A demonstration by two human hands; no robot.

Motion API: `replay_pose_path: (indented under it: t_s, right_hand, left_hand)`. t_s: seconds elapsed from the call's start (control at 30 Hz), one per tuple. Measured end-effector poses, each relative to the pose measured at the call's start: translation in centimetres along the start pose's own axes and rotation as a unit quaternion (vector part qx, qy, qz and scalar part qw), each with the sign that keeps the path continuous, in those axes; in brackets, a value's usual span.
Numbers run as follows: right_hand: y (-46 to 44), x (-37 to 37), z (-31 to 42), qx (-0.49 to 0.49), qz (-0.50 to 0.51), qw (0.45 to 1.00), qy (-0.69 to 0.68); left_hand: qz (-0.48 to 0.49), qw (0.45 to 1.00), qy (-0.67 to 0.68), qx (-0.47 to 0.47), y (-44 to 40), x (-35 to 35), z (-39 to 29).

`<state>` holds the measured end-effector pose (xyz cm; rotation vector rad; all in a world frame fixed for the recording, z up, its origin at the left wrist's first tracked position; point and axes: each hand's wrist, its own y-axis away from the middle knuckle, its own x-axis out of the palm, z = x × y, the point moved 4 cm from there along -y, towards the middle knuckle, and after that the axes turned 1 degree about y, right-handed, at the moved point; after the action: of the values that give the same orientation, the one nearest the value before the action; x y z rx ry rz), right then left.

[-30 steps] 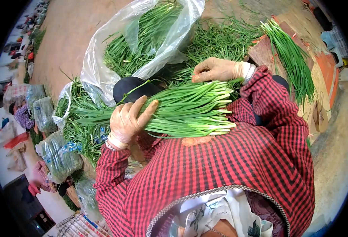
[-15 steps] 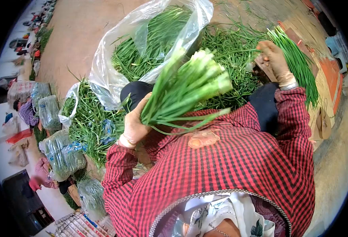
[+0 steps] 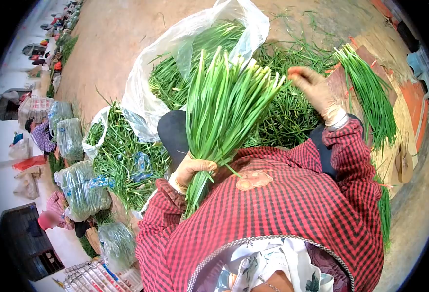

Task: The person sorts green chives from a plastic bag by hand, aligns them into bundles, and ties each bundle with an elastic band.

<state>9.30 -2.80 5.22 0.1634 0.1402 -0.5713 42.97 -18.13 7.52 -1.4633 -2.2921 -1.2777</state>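
My left hand (image 3: 195, 170), in a pale thin glove, is wrapped round a bunch of garlic chives (image 3: 229, 104) near its lower end. The cut pale ends of the bunch fan out upward, away from my body, and the leaf tips hang below the fist. My right hand (image 3: 316, 92), gloved as well with bare orange-looking fingertips, is just right of the bunch's upper ends. Its fingers come together towards a stalk tip; whether they grip it is too small to see. Beneath both hands lies a heap of loose chive leaves (image 3: 292, 117).
An open clear plastic bag (image 3: 144, 78) of chives stands ahead. Another tidy chive bunch (image 3: 370, 97) lies on a board to the right, near a sandal (image 3: 404, 163). Loose greens (image 3: 122, 170) and wrapped bundles (image 3: 83, 187) lie left, where other people (image 3: 54, 214) sit.
My left hand has swung the bunch from a rightward slant to nearly upright and lowered slightly. My right hand has moved left from beside the board bunch towards the held chives.
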Motion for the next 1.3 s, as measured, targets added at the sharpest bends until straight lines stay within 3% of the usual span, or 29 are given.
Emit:
replay_pose_path:
  t_s: [0.03, 0.07, 0.13, 0.23, 0.4, 0.53, 0.67, 0.77, 0.8, 0.87, 0.9, 0.93, 1.0, 1.13, 1.2, 1.23, 1.27, 1.3]
  right_hand:
    - [0.1, -0.8, 1.9, -0.058, -0.118, 0.991, -0.001]
    - [0.5, -0.9, 4.0, -0.053, -0.121, 0.99, -0.05]
    - [0.9, -1.0, 6.9, -0.114, -0.122, 0.986, -0.003]
    - [1.7, 2.3, 10.4, -0.331, -0.028, 0.899, 0.287]
    - [2.3, 8.3, 9.3, -0.371, 0.135, 0.828, 0.398]
    - [3.0, 9.6, 9.6, -0.381, 0.206, 0.838, 0.333]
    - [2.9, 9.3, 9.6, -0.394, 0.194, 0.853, 0.282]
    - [2.3, 8.7, 9.6, -0.367, 0.179, 0.902, 0.141]
    - [1.9, 8.4, 8.6, -0.269, 0.131, 0.954, 0.03]
    - [0.1, 6.8, 8.1, -0.136, 0.071, 0.988, -0.035]
    - [-0.3, 6.2, 7.4, -0.062, 0.044, 0.989, -0.13]
    - [-1.1, 5.6, 7.1, -0.088, -0.068, 0.981, -0.16]
    - [-2.1, 3.1, 5.7, -0.023, -0.077, 0.976, -0.202]
    - [-2.8, -3.9, 2.8, -0.034, -0.199, 0.944, -0.26]
    - [-0.8, -6.0, 2.5, 0.023, -0.167, 0.982, -0.079]
    - [-0.5, -6.6, 0.8, 0.101, -0.111, 0.988, 0.034]
    - [-0.1, -7.2, -1.4, 0.177, -0.052, 0.972, 0.146]
    - [0.2, -7.6, -2.8, 0.133, 0.002, 0.936, 0.327]
  left_hand:
    - [-0.002, 1.0, 0.021, 0.007, 0.0, 0.5, 0.2]
    - [-0.003, 1.0, 0.021, 0.004, 0.1, 0.4, 0.4]
    - [0.013, 0.999, 0.038, -0.012, -0.3, 0.5, 0.9]
    - [0.033, 0.998, 0.04, -0.023, -1.0, 0.7, 1.3]
    - [0.025, 0.999, -0.004, -0.038, -0.3, 2.9, 0.7]
    - [0.055, 0.994, 0.041, -0.09, -0.4, 2.7, 1.5]
    - [0.099, 0.99, 0.05, -0.093, -0.7, 2.9, 1.8]
    - [0.14, 0.984, 0.072, -0.084, -1.0, 3.3, 2.2]
    - [0.163, 0.979, 0.094, -0.078, -1.1, 3.7, 2.0]
    - [0.17, 0.978, 0.09, -0.084, -1.5, 3.2, 2.5]
    - [0.151, 0.984, 0.048, -0.084, -1.5, 2.8, 2.6]
    - [0.131, 0.988, 0.005, -0.083, -1.5, 2.5, 2.6]
    - [0.114, 0.986, 0.008, -0.12, -1.4, 1.3, 3.3]
    - [0.079, 0.993, -0.016, -0.083, -0.5, 0.8, 2.3]
    - [0.064, 0.995, -0.014, -0.072, -0.1, 0.9, 1.6]
    - [0.05, 0.996, -0.005, -0.071, 0.1, 1.0, 1.2]
    - [0.037, 0.997, 0.005, -0.07, 0.2, 1.1, 0.9]
    - [0.022, 0.998, 0.008, -0.063, -0.1, 0.0, 1.5]
